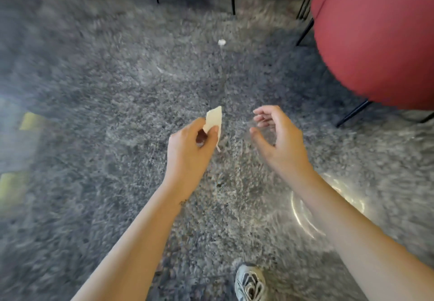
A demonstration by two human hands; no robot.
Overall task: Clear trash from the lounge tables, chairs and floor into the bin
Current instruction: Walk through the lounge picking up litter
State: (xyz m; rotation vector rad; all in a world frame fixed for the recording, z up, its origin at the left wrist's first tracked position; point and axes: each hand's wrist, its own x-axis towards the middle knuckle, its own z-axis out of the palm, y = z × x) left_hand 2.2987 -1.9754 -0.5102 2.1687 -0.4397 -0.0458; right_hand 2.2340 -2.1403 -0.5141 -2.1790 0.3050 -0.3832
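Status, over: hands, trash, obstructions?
Left hand pinches paper scrap; right hand open, empty. White bit on floor ahead. Red chair at right; bin not in view.

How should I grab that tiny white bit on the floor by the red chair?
Pinch the little white scrap across its whole width, coming straight down from above. It looks like a small lump lying on the grey floor with open space all round, though blur hides its detail. Use the free right hand; the left hand already pinches a pale paper piece.
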